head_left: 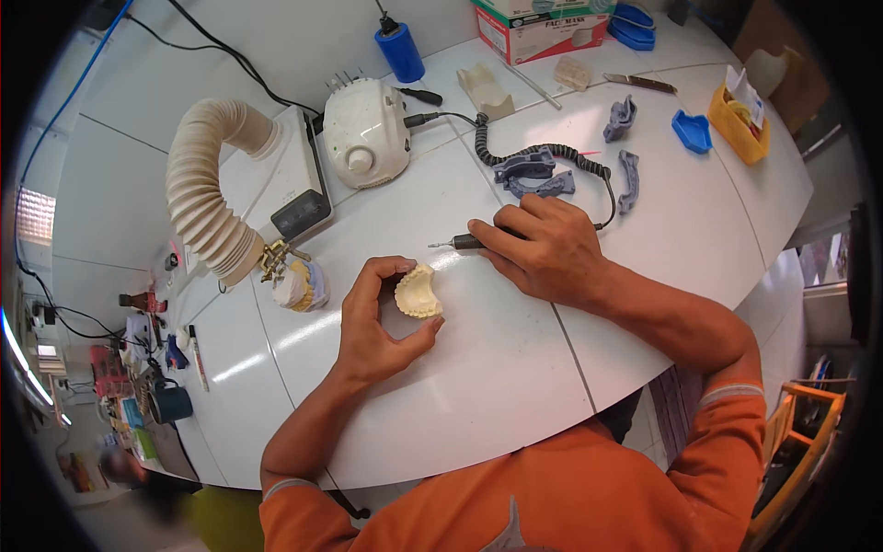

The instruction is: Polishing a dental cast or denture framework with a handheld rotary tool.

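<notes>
A cream plaster dental cast (418, 293) with a row of teeth is held by my left hand (372, 327), thumb and index finger at its lower and upper edges. My right hand (543, 248) grips a black rotary handpiece (464, 242) whose thin metal bit points left, a little above and right of the cast, not touching it. A coiled black cord (543, 150) links the handpiece to the white control box (366, 133). Several grey dental pieces (628, 179) lie beyond my right hand. An articulator with white and yellow models (294, 285) stands left of my left hand.
A ribbed suction hose (198, 198) curves from a white unit (299, 198) at the left. At the back are a blue cylinder (399, 52), mask boxes (540, 37), a knife (639, 83), a blue tray (692, 132) and a yellow container (738, 129). Cluttered items and a mug (170, 402) sit far left.
</notes>
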Tool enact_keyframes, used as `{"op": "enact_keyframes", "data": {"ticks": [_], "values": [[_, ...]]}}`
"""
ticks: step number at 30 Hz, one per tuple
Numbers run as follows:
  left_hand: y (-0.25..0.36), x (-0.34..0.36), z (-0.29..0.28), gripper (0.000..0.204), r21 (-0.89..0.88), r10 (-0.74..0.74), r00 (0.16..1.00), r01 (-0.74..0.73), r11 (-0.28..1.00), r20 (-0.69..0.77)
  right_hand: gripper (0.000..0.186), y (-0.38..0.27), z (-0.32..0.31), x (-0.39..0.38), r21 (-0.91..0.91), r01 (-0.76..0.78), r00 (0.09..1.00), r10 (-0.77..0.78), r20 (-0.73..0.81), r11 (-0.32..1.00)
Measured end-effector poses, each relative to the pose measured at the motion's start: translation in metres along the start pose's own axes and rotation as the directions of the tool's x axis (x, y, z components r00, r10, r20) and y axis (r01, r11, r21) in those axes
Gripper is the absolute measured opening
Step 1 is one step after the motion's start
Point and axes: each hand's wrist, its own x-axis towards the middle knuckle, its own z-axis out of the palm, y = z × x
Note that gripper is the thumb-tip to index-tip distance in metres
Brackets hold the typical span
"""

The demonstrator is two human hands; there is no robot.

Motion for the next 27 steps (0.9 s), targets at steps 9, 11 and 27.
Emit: {"op": "enact_keyframes", "data": {"ticks": [9, 11, 27], "values": [[0.008, 0.008, -0.008, 0.071, 0.175, 0.101, 0.993, -0.09, 0.98, -0.054, 0.017, 0.003, 0.007, -0.007, 0.001, -0.008, 1.0, 0.008, -0.026, 1.0], [0.01, 0.009, -0.011, 0.07, 0.18, 0.062, 0.998, -0.056, 0.982, -0.029, 0.015, 0.003, 0.007, -0.007, 0.004, -0.009, 1.0, 0.009, -0.029, 1.0], [0.008, 0.006, -0.012, 0.068, 0.249, -0.012, 1.0, 0.012, 0.969, -0.002, 0.015, 0.004, 0.005, -0.009, 0.028, -0.045, 0.999, 0.045, 0.014, 0.999]]}}
